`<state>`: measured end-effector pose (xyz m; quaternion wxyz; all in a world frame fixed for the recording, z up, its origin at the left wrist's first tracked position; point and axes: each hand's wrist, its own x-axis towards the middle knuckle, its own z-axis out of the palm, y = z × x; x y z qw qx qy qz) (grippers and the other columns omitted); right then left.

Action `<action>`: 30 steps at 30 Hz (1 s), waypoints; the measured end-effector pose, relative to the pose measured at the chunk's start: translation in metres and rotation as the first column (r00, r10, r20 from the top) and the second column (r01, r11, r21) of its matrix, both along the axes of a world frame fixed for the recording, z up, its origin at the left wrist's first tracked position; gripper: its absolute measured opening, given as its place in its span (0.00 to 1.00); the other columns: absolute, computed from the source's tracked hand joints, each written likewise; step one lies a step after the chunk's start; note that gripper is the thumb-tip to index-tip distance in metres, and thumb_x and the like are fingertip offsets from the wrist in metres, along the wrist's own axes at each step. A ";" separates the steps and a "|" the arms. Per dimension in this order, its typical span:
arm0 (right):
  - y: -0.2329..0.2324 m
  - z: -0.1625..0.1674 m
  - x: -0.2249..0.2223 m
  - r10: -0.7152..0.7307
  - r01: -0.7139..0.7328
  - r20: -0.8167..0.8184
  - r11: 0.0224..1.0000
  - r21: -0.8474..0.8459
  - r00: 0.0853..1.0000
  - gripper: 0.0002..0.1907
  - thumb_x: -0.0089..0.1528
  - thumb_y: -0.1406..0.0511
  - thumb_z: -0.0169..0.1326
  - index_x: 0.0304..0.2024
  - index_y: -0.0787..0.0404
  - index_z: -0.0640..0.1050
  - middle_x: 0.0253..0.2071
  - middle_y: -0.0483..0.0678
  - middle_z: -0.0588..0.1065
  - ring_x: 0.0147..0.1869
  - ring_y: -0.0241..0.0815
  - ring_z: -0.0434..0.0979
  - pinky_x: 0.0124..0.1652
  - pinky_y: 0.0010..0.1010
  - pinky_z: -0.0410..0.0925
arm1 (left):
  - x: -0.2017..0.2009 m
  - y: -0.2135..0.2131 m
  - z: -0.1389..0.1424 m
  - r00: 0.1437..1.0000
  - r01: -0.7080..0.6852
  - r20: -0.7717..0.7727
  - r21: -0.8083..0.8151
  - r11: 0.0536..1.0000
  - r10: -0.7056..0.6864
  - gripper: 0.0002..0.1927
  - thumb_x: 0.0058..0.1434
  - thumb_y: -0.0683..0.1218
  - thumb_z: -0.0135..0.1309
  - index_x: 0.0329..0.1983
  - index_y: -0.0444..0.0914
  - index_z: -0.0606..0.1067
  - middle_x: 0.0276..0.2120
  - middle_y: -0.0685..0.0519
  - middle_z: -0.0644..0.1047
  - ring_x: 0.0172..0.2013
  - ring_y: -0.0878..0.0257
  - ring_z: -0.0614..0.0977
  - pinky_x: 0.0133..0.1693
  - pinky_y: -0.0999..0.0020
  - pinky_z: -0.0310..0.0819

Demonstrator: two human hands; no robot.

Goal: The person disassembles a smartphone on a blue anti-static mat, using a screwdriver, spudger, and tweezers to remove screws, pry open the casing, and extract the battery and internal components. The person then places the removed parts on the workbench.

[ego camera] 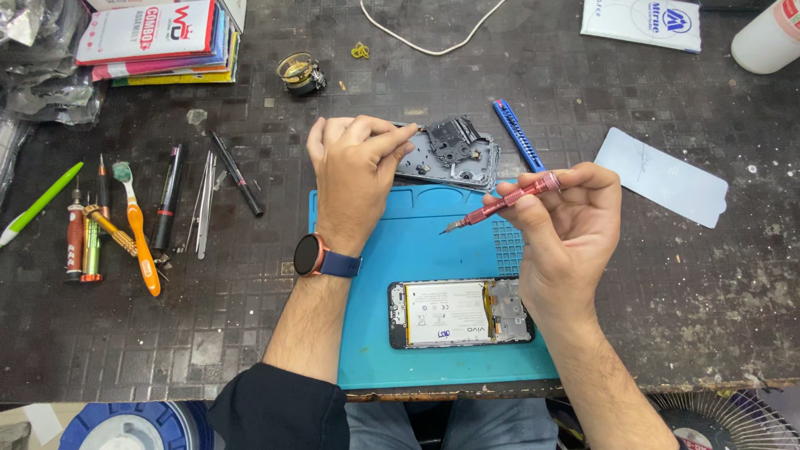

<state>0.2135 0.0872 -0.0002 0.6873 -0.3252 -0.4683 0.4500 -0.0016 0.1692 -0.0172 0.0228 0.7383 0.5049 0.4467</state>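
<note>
My right hand (567, 225) grips a red precision screwdriver (500, 202), its tip pointing left and down over the blue work mat (400, 242). With a watch on its wrist, my left hand (354, 171) reaches to the mat's far edge, thumb and forefinger pinched at the corner of a grey phone back cover (454, 154); whether they hold something small is hidden. An opened phone (458, 312) with its white battery exposed lies flat at the mat's near edge, below both hands.
Screwdrivers, tweezers, pens and an orange toothbrush (137, 229) lie in a row at the left. A blue pry tool (518, 133) sits beside the back cover, a clear screen protector (662, 175) at right, and flat boxes (154, 42) at the far left corner.
</note>
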 end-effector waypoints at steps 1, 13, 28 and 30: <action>0.000 0.000 0.000 0.006 -0.006 0.001 1.000 -0.001 1.000 0.16 0.71 0.77 0.52 0.55 0.60 0.62 0.52 0.54 0.74 0.58 0.44 0.81 0.58 0.45 0.80 | 0.000 0.000 -0.001 1.000 -0.005 0.000 -0.007 1.000 0.005 0.08 0.63 0.47 0.63 0.45 0.49 0.85 0.39 0.62 0.80 0.49 0.60 0.75 0.67 0.44 0.50; 0.001 -0.001 0.001 0.025 -0.025 0.017 1.000 -0.002 1.000 0.15 0.71 0.77 0.51 0.55 0.60 0.63 0.51 0.53 0.74 0.58 0.44 0.81 0.58 0.46 0.80 | 0.000 -0.002 0.003 0.998 -0.015 0.057 -0.066 0.998 0.019 0.07 0.64 0.49 0.62 0.44 0.51 0.86 0.38 0.62 0.78 0.50 0.59 0.73 0.67 0.43 0.49; -0.004 0.001 -0.001 0.008 -0.011 0.202 1.000 0.011 0.979 0.15 0.70 0.76 0.53 0.54 0.61 0.64 0.49 0.52 0.73 0.54 0.40 0.80 0.53 0.41 0.81 | 0.004 -0.007 0.006 0.995 -0.001 0.103 -0.026 1.000 0.004 0.04 0.63 0.48 0.64 0.40 0.46 0.84 0.42 0.59 0.77 0.51 0.57 0.72 0.62 0.53 0.60; -0.004 0.001 -0.001 0.002 -0.002 0.201 1.000 0.002 0.980 0.14 0.70 0.76 0.52 0.53 0.61 0.64 0.48 0.52 0.73 0.54 0.40 0.80 0.52 0.41 0.81 | 0.003 -0.011 0.010 0.995 0.015 0.096 -0.015 1.000 -0.013 0.04 0.64 0.49 0.64 0.39 0.46 0.84 0.43 0.59 0.77 0.50 0.57 0.73 0.61 0.53 0.60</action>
